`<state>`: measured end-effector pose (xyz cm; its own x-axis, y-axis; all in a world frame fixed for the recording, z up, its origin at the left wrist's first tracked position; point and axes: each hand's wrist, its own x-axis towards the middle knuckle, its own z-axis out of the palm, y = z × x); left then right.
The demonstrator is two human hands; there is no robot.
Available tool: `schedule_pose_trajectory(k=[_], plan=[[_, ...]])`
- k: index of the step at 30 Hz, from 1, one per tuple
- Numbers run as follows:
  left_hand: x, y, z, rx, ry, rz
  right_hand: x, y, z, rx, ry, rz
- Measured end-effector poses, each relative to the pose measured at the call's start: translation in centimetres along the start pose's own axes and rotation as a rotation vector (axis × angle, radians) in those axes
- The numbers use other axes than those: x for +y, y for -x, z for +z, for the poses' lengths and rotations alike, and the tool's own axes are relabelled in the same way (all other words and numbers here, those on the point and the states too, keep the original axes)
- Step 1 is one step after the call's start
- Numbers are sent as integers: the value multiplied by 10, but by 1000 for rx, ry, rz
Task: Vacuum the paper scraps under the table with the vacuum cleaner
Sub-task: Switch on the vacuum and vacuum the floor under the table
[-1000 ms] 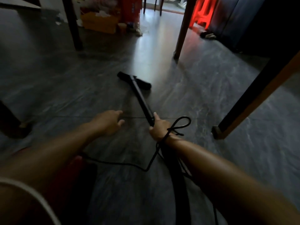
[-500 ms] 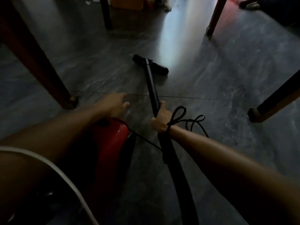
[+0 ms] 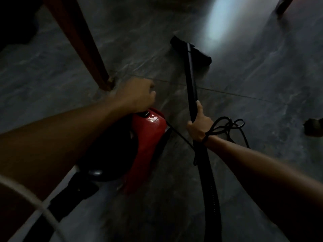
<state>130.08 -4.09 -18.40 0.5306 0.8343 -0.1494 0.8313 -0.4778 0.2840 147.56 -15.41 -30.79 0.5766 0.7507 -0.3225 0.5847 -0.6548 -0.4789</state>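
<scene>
The red and black vacuum cleaner body (image 3: 148, 137) lies on the dark floor at lower centre. My left hand (image 3: 138, 96) rests curled on its front top, by a black knob; whether it grips anything I cannot tell. My right hand (image 3: 199, 126) is shut on the black wand (image 3: 191, 79), which runs forward to the black floor nozzle (image 3: 190, 51) lying flat on the tiles. The black hose (image 3: 209, 186) trails back from my right hand. A black power cord (image 3: 227, 124) is looped around my right wrist. No paper scraps are visible in this dim view.
A brown wooden table leg (image 3: 87, 49) stands just left of my left hand. Another leg foot (image 3: 312, 129) shows at the right edge, and one more leg (image 3: 284, 6) at top right. A white cord (image 3: 35, 203) crosses the lower left corner. Dark marbled tiles surround the nozzle.
The view has tipped down and closer. My left hand moved onto the red vacuum body and curled. The right hand keeps its hold on the wand; the nozzle stays on the floor.
</scene>
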Motion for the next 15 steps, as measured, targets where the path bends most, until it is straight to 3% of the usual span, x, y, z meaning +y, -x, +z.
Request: schedule_pose_trajectory(k=[4, 9, 15], plan=[[0, 46, -5, -32, -33, 5, 2, 34, -22, -87, 46, 8], [1, 90, 2, -180, -417, 74, 5, 70, -29, -96, 133, -3], [19, 80, 0, -314, -738, 20, 13, 95, -24, -99, 150, 7]])
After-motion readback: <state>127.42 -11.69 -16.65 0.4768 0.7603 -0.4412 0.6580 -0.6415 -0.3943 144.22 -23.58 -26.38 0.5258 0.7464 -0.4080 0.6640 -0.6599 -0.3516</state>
